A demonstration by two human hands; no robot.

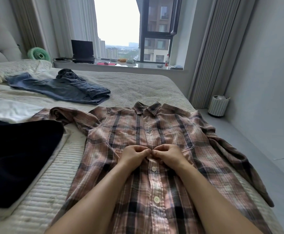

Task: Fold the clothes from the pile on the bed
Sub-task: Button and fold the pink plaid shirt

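Plaid shirt (154, 149) lying flat, front up, on bed (138, 85). Left hand (132, 156) and right hand (169, 154) both pinching button placket at mid-chest.

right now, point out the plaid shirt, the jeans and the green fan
plaid shirt (170, 132), head view, chest panel right of the placket
jeans (62, 89), head view, middle of the denim
green fan (39, 54), head view, grille centre
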